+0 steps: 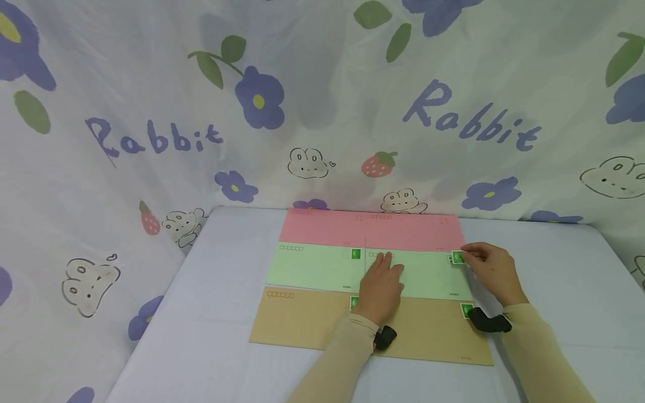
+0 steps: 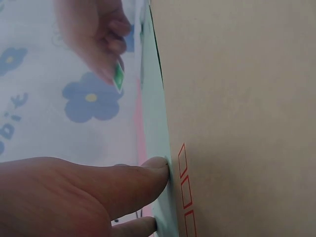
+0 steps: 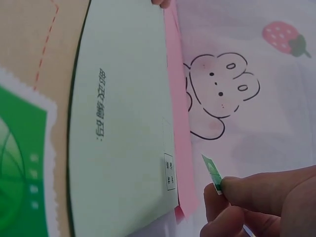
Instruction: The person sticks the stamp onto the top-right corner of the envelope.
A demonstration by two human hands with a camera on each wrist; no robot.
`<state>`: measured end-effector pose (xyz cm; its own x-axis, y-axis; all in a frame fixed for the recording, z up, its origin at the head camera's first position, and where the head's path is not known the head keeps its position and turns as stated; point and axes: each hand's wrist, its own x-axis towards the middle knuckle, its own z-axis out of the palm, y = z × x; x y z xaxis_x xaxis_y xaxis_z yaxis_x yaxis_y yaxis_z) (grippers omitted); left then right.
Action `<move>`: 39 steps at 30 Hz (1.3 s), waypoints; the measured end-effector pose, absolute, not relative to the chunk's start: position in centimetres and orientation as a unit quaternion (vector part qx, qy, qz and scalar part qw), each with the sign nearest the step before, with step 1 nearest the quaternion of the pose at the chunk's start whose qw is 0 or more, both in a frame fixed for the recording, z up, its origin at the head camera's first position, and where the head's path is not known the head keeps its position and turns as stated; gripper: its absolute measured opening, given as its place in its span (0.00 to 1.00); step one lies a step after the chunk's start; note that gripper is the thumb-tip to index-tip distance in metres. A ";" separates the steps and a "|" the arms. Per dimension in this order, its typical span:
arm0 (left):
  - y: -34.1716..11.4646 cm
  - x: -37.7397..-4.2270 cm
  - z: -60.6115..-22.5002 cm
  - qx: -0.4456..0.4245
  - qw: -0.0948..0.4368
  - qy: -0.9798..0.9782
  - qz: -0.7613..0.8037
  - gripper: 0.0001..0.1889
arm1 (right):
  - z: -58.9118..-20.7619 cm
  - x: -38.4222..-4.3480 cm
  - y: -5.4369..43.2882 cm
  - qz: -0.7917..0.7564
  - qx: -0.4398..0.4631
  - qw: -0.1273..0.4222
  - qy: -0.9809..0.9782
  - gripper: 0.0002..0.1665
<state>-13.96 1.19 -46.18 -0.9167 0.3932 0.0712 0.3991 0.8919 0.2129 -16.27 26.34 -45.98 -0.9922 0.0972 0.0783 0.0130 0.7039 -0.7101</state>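
Small green stamp (image 1: pixel 457 257), white-edged, slanting between the right fingers (image 3: pixel 252 192)

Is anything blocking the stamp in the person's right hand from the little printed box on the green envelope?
Nothing visible: the right hand pinches the stamp, and the right wrist view shows only open space between it and the printed box.

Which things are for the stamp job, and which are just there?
Seem part of it:
- right hand, pinching a stamp
- left hand, on a green envelope
- brown envelopes
- pink envelopes

Just there:
- rabbit curtain
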 end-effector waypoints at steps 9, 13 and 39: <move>1.3 -14.1 -46.4 -0.203 0.008 -0.974 -0.103 0.19 | -46.3 -16.6 26.2 0.370 -0.019 0.060 -0.927 0.18; 1.4 -14.1 -46.5 -0.202 0.011 -0.974 -0.101 0.19 | -46.3 -16.7 26.2 0.371 -0.015 0.057 -0.927 0.17; 1.1 -13.9 -46.9 -0.204 0.018 -0.974 -0.099 0.20 | -47.2 -17.3 26.2 0.357 0.009 0.043 -0.933 0.15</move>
